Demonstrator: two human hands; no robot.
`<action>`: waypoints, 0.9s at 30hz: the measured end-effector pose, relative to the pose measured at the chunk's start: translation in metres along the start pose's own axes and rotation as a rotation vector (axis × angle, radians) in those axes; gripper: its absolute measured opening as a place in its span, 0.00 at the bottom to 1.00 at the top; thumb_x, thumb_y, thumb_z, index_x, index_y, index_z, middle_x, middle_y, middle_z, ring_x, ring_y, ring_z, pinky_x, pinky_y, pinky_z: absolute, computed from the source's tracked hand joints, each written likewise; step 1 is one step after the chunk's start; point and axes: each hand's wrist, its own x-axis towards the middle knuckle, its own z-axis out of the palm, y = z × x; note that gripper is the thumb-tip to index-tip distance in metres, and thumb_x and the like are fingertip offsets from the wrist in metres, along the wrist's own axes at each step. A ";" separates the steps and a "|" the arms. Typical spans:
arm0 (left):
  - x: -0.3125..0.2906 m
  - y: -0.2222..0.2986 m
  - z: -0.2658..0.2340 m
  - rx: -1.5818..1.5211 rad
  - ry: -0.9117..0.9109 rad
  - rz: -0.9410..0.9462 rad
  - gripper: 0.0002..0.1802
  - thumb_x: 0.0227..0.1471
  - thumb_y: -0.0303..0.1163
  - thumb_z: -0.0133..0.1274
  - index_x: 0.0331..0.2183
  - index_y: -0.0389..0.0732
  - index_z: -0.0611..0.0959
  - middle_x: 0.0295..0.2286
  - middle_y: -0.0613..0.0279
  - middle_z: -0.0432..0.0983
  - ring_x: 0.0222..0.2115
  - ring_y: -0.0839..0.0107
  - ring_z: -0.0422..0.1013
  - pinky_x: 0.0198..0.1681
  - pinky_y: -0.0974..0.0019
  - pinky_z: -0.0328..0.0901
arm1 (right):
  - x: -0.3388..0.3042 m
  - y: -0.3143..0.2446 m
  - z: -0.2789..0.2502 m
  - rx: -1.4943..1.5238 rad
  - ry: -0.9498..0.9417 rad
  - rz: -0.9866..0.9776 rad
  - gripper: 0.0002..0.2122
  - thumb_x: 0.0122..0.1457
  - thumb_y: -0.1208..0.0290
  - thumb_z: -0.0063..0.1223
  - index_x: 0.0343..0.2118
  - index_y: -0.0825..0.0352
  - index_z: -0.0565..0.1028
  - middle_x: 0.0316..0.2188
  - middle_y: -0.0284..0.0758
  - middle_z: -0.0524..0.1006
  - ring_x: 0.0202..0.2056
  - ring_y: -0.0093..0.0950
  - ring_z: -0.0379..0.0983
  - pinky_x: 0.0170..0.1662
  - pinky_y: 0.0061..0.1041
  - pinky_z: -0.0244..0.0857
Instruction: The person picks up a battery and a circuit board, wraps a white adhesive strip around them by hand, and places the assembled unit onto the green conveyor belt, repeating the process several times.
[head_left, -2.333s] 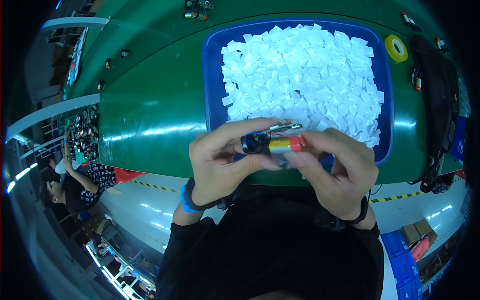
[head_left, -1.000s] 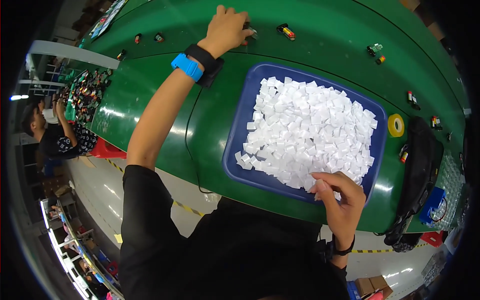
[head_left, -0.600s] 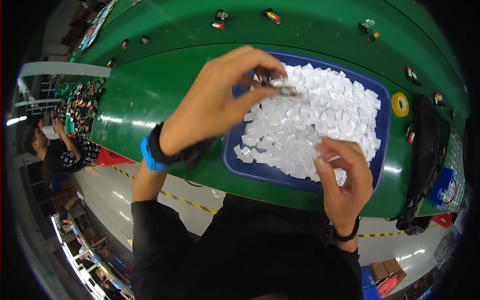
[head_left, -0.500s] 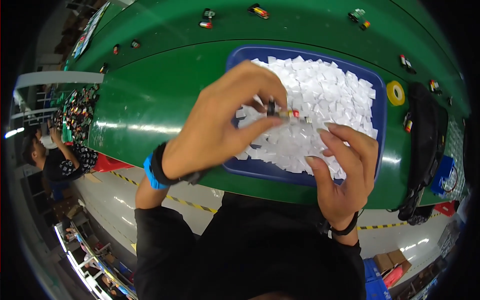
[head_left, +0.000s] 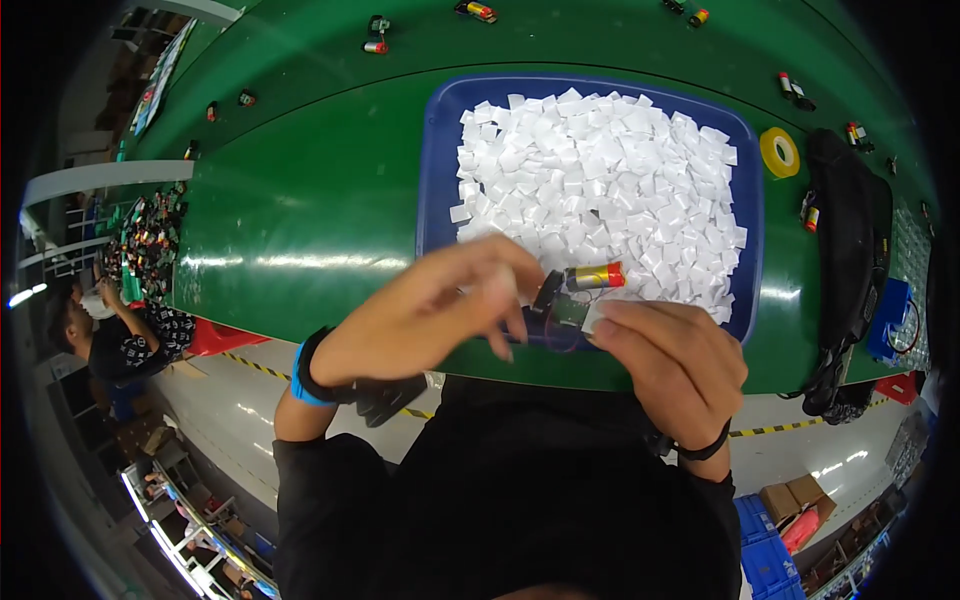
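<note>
My right hand is closed in a pinch at the near right of the tray, with a small white square at its fingertips. Beside that square hangs a wired battery assembly: a small cylindrical battery in yellow and red wrap, thin wires and a black round part. The right fingers appear to grip its near end, though the exact contact is hidden. My left hand is smeared by motion, its fingers apart right next to the black part. Under both hands lies a blue tray heaped with white paper squares.
A green table carries a yellow tape roll and a black bag at the right. Several battery assemblies lie along the far strip. A pile of similar parts sits far left near another person.
The battery assembly has passed from my left fingers to my right hand, which has closed. My left hand has moved down and left, its fingers coming apart. The view has shifted slightly.
</note>
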 end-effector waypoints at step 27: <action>0.009 -0.007 0.021 0.463 -0.055 0.004 0.05 0.59 0.23 0.49 0.38 0.34 0.76 0.30 0.60 0.76 0.25 0.76 0.72 0.25 0.73 0.66 | 0.013 0.018 -0.001 0.507 -0.188 0.717 0.13 0.49 0.81 0.67 0.39 0.70 0.79 0.34 0.35 0.80 0.38 0.26 0.75 0.39 0.23 0.69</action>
